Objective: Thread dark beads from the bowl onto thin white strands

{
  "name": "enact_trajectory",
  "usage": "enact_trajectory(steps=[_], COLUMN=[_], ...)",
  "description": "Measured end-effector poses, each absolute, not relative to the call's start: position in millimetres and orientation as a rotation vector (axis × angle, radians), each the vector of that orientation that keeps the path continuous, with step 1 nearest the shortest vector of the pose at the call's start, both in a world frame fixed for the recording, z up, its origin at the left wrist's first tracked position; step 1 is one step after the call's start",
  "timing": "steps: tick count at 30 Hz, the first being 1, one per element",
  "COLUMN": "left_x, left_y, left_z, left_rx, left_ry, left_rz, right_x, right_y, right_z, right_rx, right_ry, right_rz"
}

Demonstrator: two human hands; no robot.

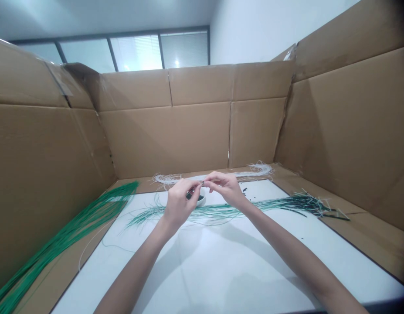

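– While looking forward and down from the head view, doing what with the bare left hand (182,198)?

– Pinching thumb and forefinger together on a tiny dark piece (203,183). Holding it up in the air over the white, flat tabletop (202,266), near a small, round, white bowl (203,202) of black bits, and partly hiding that bowl from sight.

– And with the bare right hand (226,187)?

– Pinching at the same tiny dark piece from the other side, thumb bent against forefinger, almost touching the left fingertips. Not making out its exact shape; judging it too small for that.

– Seeing what below?

– Finding a loose bundle of thin green strands (224,212), running sideways across the tabletop and ending at the right in a tangle of black and pale tips (306,204). Also spotting scattered black crumbs (245,191) just beyond the right wrist.

– Noticing anything farther out?

– Noticing a sheaf of thin white strands (262,169) along the far side, behind both hands. Seeing, too, a thick bundle of long, bright green strands (80,224) slanting along the left. Facing tall, brown cardboard walls (198,135) on three sides, and glimpsing a dark-framed window (135,52) above the far one.
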State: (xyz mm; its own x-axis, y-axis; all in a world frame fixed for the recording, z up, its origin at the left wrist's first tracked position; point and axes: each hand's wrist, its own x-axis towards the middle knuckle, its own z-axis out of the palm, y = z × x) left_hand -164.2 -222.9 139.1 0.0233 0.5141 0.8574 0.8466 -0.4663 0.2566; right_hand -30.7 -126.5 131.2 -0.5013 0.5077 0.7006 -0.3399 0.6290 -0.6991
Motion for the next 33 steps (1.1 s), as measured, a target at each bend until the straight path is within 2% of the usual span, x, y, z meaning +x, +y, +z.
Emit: enact_trajectory(steps=[3, 9, 15, 21, 27, 33], left_x=[-164.0, -163.8, -165.4, -166.9, -167.7, -168.6], left_y=[-223.3, -222.4, -220.9, -218.7, -216.8, -215.2], left_z=[139.0, 137.6, 136.7, 136.4, 138.3, 134.7], left_rx=[-1.977, -1.955, -2.007, -2.06, -2.145, -2.139], left_ry=[-1.401, -1.411, -1.424, -1.57, -1.727, -1.615], left_rz=[-1.427, -1.46, -1.592, -1.655, -1.54, -1.388], right_x=[-30.0, -24.2, -23.8, -19.7, -15.7, -13.4], right_y=[-126.1, -127.9, -125.3, -120.6, -117.2, -118.8], right_z=[132.0, 136.6, 135.4, 137.6, 140.4, 142.5], right_rx=[-0.136, -0.088, -0.152, -0.181, -0.252, -0.283], right_ry=[-1.851, -1.979, -1.934, -2.012, -2.007, -2.079], right_rz=[0.978, 0.598, 0.766, 0.747, 0.716, 0.78])
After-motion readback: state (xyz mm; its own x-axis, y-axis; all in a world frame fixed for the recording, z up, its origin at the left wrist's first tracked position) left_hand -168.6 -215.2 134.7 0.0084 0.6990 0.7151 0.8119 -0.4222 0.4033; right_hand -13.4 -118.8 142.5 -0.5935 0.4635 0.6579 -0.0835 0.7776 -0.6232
